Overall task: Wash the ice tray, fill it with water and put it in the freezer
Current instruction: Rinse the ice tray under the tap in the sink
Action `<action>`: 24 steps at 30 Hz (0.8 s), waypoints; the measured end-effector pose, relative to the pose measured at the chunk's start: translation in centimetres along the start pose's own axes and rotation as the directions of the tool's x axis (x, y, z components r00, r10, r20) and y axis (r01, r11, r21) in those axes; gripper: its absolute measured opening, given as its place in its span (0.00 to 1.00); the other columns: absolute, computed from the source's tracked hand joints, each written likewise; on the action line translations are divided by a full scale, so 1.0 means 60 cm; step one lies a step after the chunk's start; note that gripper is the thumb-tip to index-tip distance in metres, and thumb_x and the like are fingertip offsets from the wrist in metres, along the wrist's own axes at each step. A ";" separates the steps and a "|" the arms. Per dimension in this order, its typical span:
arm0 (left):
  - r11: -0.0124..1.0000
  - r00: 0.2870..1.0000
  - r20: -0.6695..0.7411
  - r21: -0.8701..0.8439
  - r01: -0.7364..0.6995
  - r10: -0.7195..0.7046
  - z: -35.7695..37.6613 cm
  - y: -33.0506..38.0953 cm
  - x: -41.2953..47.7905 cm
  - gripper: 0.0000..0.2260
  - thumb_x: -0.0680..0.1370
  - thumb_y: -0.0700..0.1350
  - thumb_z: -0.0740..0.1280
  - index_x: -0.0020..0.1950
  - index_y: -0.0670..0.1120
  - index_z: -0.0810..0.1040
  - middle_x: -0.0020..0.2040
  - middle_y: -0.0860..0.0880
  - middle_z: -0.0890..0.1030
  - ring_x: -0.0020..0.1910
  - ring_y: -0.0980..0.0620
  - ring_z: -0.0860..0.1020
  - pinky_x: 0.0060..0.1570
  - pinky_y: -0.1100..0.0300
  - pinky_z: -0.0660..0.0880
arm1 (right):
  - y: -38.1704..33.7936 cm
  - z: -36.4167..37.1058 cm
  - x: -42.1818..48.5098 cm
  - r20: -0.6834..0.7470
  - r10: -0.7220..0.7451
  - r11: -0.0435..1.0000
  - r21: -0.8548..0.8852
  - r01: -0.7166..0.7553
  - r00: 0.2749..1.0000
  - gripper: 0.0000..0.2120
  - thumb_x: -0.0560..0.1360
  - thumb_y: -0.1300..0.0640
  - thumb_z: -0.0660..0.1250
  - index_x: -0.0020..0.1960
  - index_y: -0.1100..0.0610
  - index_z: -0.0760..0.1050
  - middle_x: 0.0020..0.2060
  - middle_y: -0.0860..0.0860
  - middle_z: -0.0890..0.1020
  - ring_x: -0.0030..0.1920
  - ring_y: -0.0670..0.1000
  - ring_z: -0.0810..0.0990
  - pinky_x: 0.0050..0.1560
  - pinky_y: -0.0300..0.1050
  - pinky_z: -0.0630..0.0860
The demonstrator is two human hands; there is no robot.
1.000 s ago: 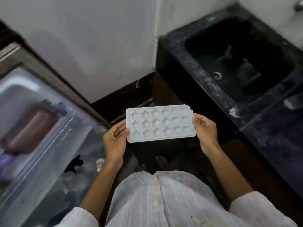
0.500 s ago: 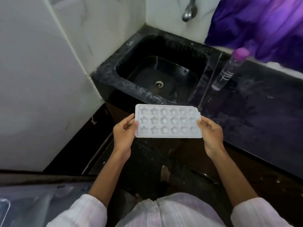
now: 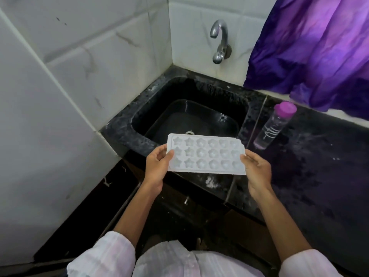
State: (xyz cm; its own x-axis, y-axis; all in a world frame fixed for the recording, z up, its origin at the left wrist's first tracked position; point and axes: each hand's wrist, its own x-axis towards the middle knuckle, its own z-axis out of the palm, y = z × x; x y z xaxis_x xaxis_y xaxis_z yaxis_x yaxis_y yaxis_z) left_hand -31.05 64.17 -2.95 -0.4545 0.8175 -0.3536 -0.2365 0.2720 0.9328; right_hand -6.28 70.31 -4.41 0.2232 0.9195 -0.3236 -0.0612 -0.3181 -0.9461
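Observation:
A white ice tray with star and round moulds is held level over the front rim of the black sink. My left hand grips its left short edge and my right hand grips its right short edge. The moulds look dry and hold nothing. A chrome tap sticks out of the tiled wall behind the sink, with no water running. The freezer is out of view.
A clear bottle with a pink cap stands on the dark counter right of the sink. A purple cloth hangs at the upper right. White tiled walls close the left and back.
My view has swung from the open fridge on the left to the sink. Both hands have carried the tray forward to the sink's front rim, with their grip unchanged.

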 end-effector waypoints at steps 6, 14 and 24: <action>1.000 0.999 0.034 0.002 0.030 -0.030 0.019 0.047 0.084 0.11 0.82 0.44 0.66 0.65 0.50 0.75 0.48 0.51 0.87 0.49 0.50 0.85 0.49 0.50 0.83 | -0.033 0.059 0.082 -0.005 -0.008 1.000 -0.017 0.008 1.000 0.13 0.77 0.63 0.69 0.61 0.57 0.80 0.50 0.48 0.85 0.51 0.48 0.84 0.54 0.44 0.80; 1.000 0.995 0.105 0.031 -0.007 0.003 0.014 0.114 0.267 0.10 0.83 0.45 0.65 0.60 0.43 0.80 0.48 0.49 0.87 0.48 0.51 0.86 0.44 0.55 0.82 | -0.081 0.180 0.213 -0.059 -0.043 0.992 -0.117 0.036 0.997 0.15 0.77 0.59 0.70 0.63 0.57 0.80 0.53 0.51 0.85 0.53 0.50 0.84 0.60 0.50 0.79; 0.998 0.990 0.138 0.063 -0.021 0.012 -0.008 0.197 0.477 0.06 0.82 0.41 0.66 0.57 0.42 0.81 0.46 0.46 0.88 0.46 0.46 0.86 0.48 0.49 0.82 | -0.193 0.350 0.387 -0.155 -0.202 0.933 -0.330 0.142 0.967 0.06 0.76 0.52 0.68 0.47 0.50 0.83 0.45 0.48 0.85 0.49 0.47 0.82 0.59 0.51 0.78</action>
State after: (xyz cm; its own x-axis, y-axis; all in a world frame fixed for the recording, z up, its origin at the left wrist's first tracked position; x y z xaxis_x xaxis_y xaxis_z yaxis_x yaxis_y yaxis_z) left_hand -47.27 90.52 -2.09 -0.3346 0.8830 -0.3293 -0.1721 0.2864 0.9425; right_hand -20.82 100.18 -1.28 0.3793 0.9175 -0.1194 0.2952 -0.2423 -0.9242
